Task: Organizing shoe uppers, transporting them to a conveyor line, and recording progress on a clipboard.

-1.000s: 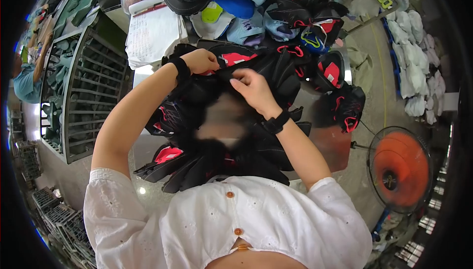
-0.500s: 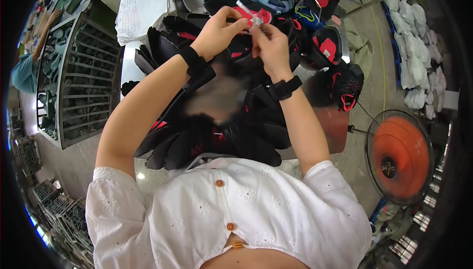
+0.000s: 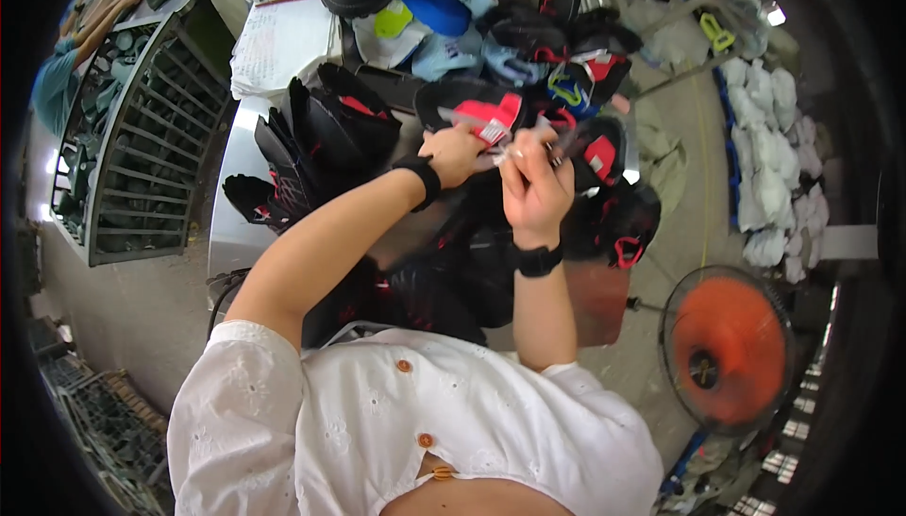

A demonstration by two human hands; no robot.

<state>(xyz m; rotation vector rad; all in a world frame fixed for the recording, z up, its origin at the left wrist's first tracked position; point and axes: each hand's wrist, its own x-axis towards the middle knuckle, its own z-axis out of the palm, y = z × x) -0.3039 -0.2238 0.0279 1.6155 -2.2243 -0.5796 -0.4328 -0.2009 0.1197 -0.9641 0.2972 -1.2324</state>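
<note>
Over the table, a black shoe upper (image 3: 439,105) lies with its red inside (image 3: 493,112) and a small white label showing. My left hand (image 3: 455,155) is closed at the near edge of that red part, its fingers curled and partly hidden. A pale, blurred strip (image 3: 459,118) sticks out just above them. Close on the right, my right hand (image 3: 538,186) is raised with the fingers pinched together on a crumpled whitish strip (image 3: 508,152). Motion blurs the strip, so its kind is unclear. Both wrists wear black bands.
More black and red shoe uppers (image 3: 344,124) crowd the table, with blue ones (image 3: 439,1) behind. A written notepad (image 3: 286,44) lies far left. Left of the table stands a metal rack cart (image 3: 151,138); an orange fan (image 3: 727,351) is at right. A person's arm (image 3: 109,20) shows far left.
Both hands have come lower in the picture, and the view has shifted, showing more of the table's far side. The right hand has turned more upright beside the left.
</note>
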